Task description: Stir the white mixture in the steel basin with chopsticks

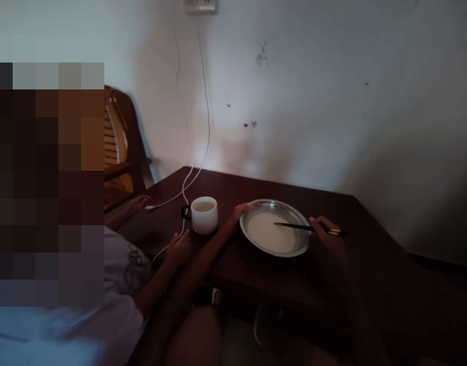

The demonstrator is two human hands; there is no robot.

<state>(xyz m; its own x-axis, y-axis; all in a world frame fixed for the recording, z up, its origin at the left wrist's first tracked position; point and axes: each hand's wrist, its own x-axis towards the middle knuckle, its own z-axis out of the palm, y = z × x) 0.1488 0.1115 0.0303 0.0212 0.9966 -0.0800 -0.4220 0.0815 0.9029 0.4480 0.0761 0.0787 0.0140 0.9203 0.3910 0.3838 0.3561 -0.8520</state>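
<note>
A round metal basin (309,245) stands on the dark table and holds a creamy white liquid (269,236), perhaps a batter. My left hand (241,211) grips the basin's left rim, with fingers over its edge. Closed around black chopsticks (294,226) with gold bands, my right hand (327,230) is at the basin's right side. The chopsticks lean low across the right rim, and their tips reach the white liquid. Left of my left hand is a white mug (205,219) with a dark handle, holding a pale liquid.
Another person sits at the left, one hand (179,246) near the mug and the other (137,204) by a white cable (168,202). Cables hang from a wall socket (201,6). A wooden chair (121,132) stands behind that person. The table (313,195) meets the wall.
</note>
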